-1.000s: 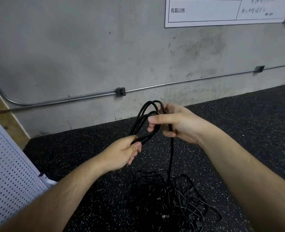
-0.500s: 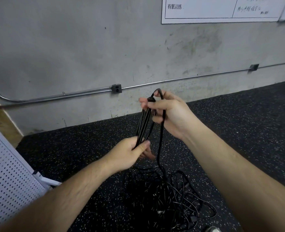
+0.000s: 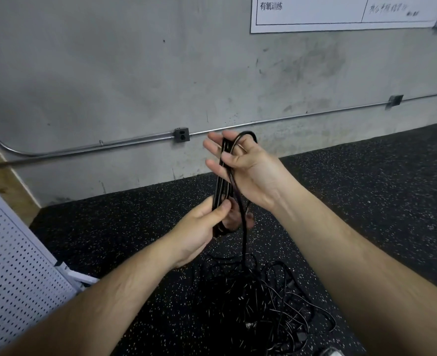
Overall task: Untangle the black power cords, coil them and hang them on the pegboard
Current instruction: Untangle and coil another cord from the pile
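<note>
In the head view you hold a half-made coil (image 3: 221, 186) of black cord upright in front of you, above the floor (image 3: 366, 201); your right hand (image 3: 245, 165) has the top of it, the loops lying across the fingers with the thumb pressed over them and the bend of the cord arching just past the fingertips; your left hand (image 3: 204, 227) pinches the bottom of the same loops between thumb and curled fingers, lower and nearer to you; both hands are closed on the coil, and neither is free.

A loose strand (image 3: 244, 240) drops from the coil straight down into the tangle (image 3: 263, 304), which lies on the floor directly below your hands; it is a dense heap with thin loops straying out to the right; I cannot tell how many cords are in it, nor where the strand runs once it enters.

The pegboard (image 3: 14, 278) stands tilted at the left edge, well apart from your hands; nothing hangs on the part that shows, and no hook is visible there.

As I judge it, you are in the coiling step, with one cord partly gathered and most of the heap not yet sorted; hanging has not begun. The next move calls for one hand to hold all the loops alone while the other slides down the strand and lifts a fresh length; draw it slowly, since the strand may drag its neighbours up with it; if it snags, work the knot loose before you add the loop; match each new loop to the ones you already have.
</note>
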Tool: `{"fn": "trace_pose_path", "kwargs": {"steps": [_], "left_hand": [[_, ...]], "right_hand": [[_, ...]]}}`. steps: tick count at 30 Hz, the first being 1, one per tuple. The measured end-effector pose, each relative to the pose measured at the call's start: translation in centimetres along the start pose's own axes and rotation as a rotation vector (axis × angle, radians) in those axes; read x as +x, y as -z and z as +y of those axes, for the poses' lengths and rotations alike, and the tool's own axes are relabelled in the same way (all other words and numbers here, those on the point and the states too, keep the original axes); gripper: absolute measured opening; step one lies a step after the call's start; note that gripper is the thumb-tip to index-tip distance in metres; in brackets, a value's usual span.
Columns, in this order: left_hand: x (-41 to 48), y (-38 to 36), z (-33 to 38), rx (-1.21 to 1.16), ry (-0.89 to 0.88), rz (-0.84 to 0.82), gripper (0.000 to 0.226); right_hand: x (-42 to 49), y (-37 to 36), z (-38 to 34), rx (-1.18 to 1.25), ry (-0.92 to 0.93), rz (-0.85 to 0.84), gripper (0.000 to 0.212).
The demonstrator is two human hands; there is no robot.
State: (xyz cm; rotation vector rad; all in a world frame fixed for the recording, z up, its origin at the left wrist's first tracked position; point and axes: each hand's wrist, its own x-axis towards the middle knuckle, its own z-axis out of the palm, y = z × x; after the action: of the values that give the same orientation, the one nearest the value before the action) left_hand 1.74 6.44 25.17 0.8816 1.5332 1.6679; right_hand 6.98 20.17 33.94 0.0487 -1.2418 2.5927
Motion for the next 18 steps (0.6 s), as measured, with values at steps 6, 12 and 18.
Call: {"fn": "trace_pose_path", "kwargs": {"steps": [6,12,18], "left_hand": [[-0.1,-0.8,0.1,0.061,-0.017,-0.094,0.054],[-0.4,-0.4,0.4,0.386,-0.019,-0.083,0.025],[-0.5,1.2,0.6,0.889,-0.077,-0.116,0.023]], "right_hand": [[0.1,1.0,-2.2,-0.155,-0.159,0.063,0.053],[-0.3,2.3,-4.7,-0.533,-0.364,0.101,0.038],[-0.2,3.3,-4.4,-0.741,-0.410,0.283,0.005]]}}
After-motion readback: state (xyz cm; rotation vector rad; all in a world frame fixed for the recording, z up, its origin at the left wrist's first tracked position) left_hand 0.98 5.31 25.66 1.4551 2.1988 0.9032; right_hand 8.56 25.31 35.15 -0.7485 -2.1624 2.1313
